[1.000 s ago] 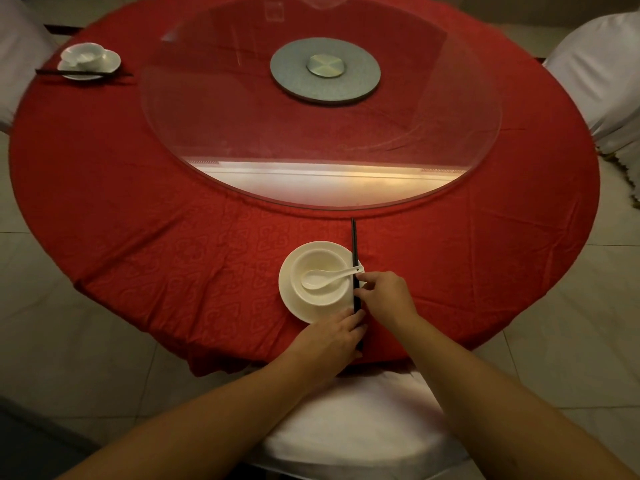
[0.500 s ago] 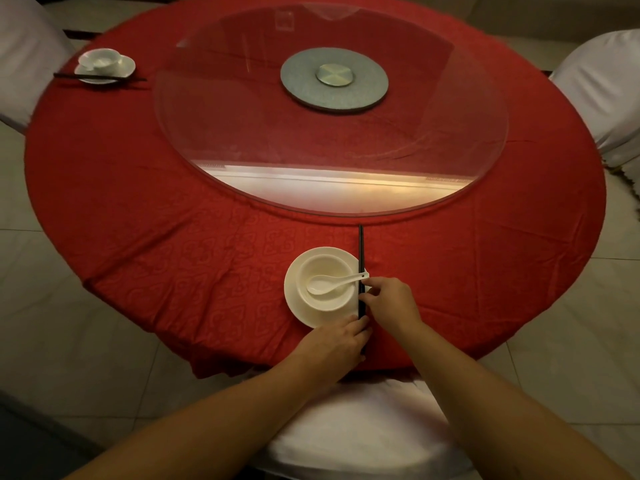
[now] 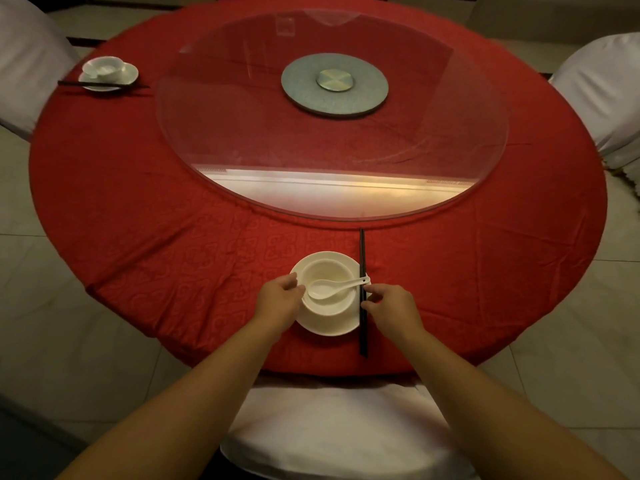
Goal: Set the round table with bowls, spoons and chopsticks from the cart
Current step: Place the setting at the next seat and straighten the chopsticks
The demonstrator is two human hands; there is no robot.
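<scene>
A big round table (image 3: 138, 188) with a red cloth fills most of the view. Its near edge, at 6 o'clock, sits just past a chair with a white cover (image 3: 332, 420). A glass turntable (image 3: 242, 133) covers the middle, and its near rim stops just short of the chopstick tips. The red ring between the glass and the table edge is bare from 7 to 9 o'clock and from 1 to 5 o'clock, so there is open room there.

At 6 o'clock, near the table edge, a white plate (image 3: 332, 325) holds a white bowl (image 3: 329, 303). A white spoon (image 3: 332, 287) lies in the bowl, with its handle pointing to 3 o'clock. Black chopsticks (image 3: 362, 258) lie straight along the right side of the plate.

The left hand (image 3: 278, 303) reaches in from 7 o'clock, fingers curled against the left rim of the bowl and plate. I cannot tell if it grips them. The right hand (image 3: 391, 306) reaches in from 5 o'clock and pinches the chopsticks with thumb and fingertip.

At 10 o'clock sits a far setting (image 3: 109, 72) with far chopsticks (image 3: 104, 85).
</scene>
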